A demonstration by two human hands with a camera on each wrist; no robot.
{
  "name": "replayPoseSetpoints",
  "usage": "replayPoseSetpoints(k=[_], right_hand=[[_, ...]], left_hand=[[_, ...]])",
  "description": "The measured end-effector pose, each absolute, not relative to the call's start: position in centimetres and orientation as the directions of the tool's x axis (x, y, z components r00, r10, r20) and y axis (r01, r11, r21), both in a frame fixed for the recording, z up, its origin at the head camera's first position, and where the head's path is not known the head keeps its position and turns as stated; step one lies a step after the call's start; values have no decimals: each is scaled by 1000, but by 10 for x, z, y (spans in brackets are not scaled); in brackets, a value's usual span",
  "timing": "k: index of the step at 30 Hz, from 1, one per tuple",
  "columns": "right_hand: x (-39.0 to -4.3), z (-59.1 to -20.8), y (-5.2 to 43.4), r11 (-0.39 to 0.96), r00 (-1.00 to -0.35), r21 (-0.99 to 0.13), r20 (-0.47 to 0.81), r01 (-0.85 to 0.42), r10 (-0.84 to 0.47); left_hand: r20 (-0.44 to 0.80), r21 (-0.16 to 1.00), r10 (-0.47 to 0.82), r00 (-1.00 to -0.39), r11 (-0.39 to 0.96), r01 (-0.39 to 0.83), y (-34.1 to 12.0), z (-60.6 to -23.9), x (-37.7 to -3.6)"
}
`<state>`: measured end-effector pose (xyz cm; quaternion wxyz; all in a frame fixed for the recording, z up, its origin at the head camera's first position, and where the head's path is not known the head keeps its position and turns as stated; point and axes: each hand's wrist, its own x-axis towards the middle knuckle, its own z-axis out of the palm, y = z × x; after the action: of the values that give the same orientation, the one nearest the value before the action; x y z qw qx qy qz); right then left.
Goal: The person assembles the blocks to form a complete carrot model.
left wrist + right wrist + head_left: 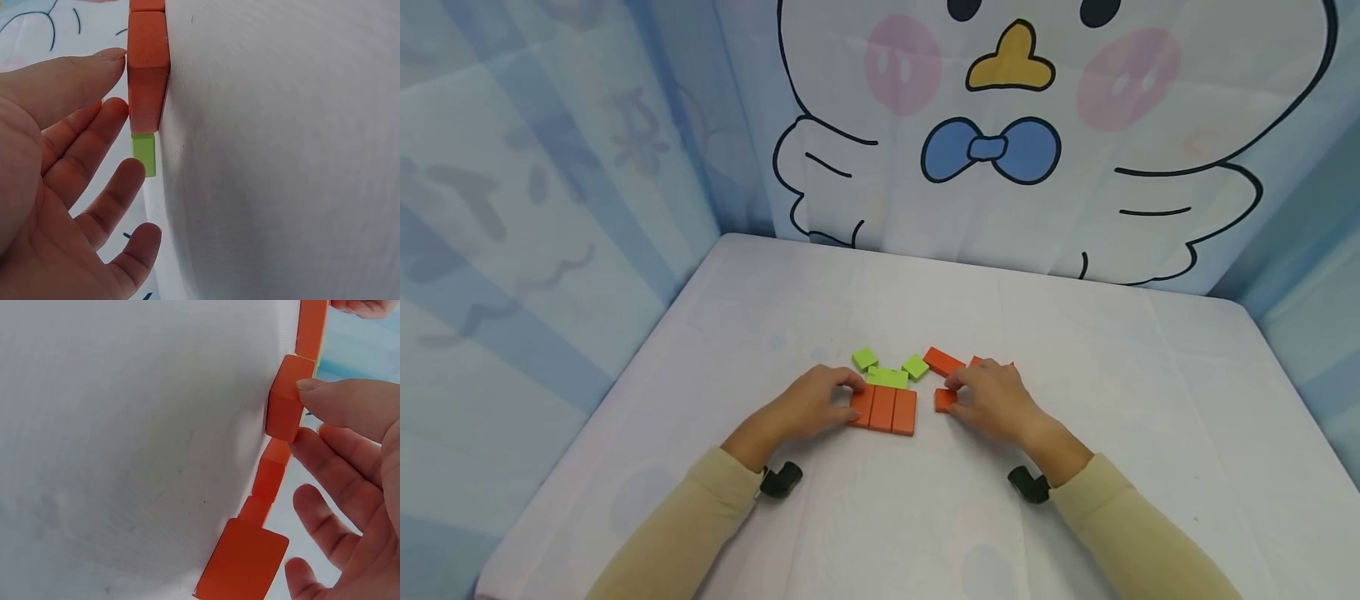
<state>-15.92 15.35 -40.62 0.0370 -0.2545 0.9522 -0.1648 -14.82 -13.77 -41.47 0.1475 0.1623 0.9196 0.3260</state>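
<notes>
Three orange blocks lie side by side in a row [883, 408] on the table. My left hand [812, 402] is at the row's left end, its thumb and index fingertips touching the top edge of the leftmost block [148, 56]. The other fingers spread loosely beside it. To the right of the row, across a small gap, my right hand [992, 400] pinches a single orange block [285, 400] between thumb and index finger. A green block [887, 378] lies along the far side of the row. My right hand partly hides its block in the head view.
Two small green blocks [865, 359] [915, 367] lie tilted beyond the row. More orange blocks [943, 361] lie behind my right hand, one of them [244, 559] large in the right wrist view. A printed curtain [820, 167] surrounds the white table [925, 517].
</notes>
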Motion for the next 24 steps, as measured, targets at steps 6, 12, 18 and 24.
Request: replayPoseSetpoints(k=[6, 12, 18, 24], right_hand=[[-150, -396, 143, 769, -844, -389, 43, -507, -534], [-133, -391, 117, 718, -791, -384, 59, -581, -609], [-122, -400, 94, 689, -759, -372, 71, -622, -647], [-117, -405, 79, 667, -743, -389, 75, -635, -665]], left_hand=[[-170, 650, 393, -904, 734, 196, -138, -415, -149], [-162, 656, 403, -901, 726, 207, -140, -415, -149], [-130, 666, 434, -891, 704, 246, -142, -415, -151], [-126, 663, 444, -887, 703, 257, -143, -417, -153]])
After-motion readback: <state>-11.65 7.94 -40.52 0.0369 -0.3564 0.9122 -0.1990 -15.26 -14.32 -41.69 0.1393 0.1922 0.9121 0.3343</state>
